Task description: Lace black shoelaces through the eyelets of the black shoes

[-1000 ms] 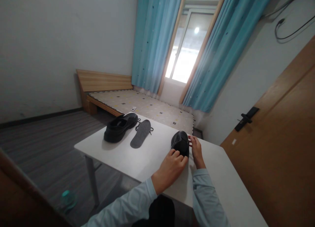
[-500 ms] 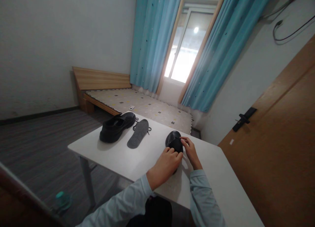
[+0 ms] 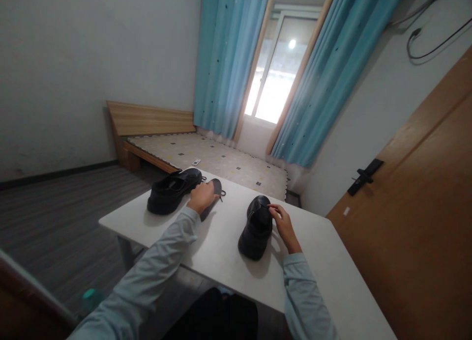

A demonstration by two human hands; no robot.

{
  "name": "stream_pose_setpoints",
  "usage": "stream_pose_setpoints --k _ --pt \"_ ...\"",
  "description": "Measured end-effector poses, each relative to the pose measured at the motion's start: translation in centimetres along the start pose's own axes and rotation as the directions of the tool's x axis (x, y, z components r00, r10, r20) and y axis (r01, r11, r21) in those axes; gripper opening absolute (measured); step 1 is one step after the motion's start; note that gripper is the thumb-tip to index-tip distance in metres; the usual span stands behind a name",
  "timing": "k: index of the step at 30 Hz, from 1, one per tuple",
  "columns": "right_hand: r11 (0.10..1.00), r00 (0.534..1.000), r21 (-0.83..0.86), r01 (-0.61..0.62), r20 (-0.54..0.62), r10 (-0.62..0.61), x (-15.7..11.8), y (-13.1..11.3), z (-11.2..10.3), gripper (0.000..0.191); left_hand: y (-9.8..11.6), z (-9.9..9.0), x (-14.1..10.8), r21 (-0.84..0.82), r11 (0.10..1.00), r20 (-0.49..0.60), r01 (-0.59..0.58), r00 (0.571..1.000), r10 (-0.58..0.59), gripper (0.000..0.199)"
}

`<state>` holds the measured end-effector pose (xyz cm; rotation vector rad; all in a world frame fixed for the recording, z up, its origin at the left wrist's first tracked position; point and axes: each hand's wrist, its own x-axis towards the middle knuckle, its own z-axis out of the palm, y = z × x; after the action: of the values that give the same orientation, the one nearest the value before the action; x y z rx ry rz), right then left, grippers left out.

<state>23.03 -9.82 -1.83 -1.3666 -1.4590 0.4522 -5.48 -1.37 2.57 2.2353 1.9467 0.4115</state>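
My left hand (image 3: 202, 197) is closed over a grey insole (image 3: 217, 185) that lies on the white table (image 3: 221, 244), its fingers around the edges and covering the middle. A dark shoelace (image 3: 223, 194) shows beside the insole's far end. Directly in front of me stands a black shoe (image 3: 253, 239), heel towards me. At its right side my right hand (image 3: 282, 223) has thumb and fingertips closed on the edge near the opening. Another black shoe (image 3: 162, 200) stands on the left, just past my left hand.
Behind the table is a bed (image 3: 236, 165) with a patterned mattress and a small white object (image 3: 196, 161) on it. A wooden door (image 3: 413, 222) stands at the right. On the floor at lower left is something with a green cap (image 3: 89, 294).
My left hand has left the front shoe and moved left and away onto the insole, uncovering the shoe's heel. My right hand stays at the shoe.
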Motion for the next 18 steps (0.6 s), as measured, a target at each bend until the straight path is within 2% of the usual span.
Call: stream_pose_setpoints --k 3,10,14,18 --pt "1.0 1.0 -0.002 -0.01 -0.008 0.01 0.0 -0.1 0.0 0.036 -0.8 0.9 0.2 0.032 0.996 0.086 0.082 0.993 -0.085 0.057" --pt "1.0 1.0 -0.007 0.011 -0.022 -0.011 0.1 0.2 0.0 0.037 -1.7 1.9 1.0 0.029 0.983 0.137 0.179 0.974 -0.181 0.073" --pt "1.0 1.0 -0.008 0.009 -0.025 -0.009 0.2 0.2 0.0 0.035 -2.7 2.0 1.8 -0.048 0.983 0.115 0.178 0.978 -0.172 0.051" --pt "1.0 0.999 -0.02 0.01 -0.032 -0.01 0.3 0.2 0.0 0.036 -3.5 2.5 3.0 -0.222 0.965 0.052 0.137 0.99 -0.129 0.033"
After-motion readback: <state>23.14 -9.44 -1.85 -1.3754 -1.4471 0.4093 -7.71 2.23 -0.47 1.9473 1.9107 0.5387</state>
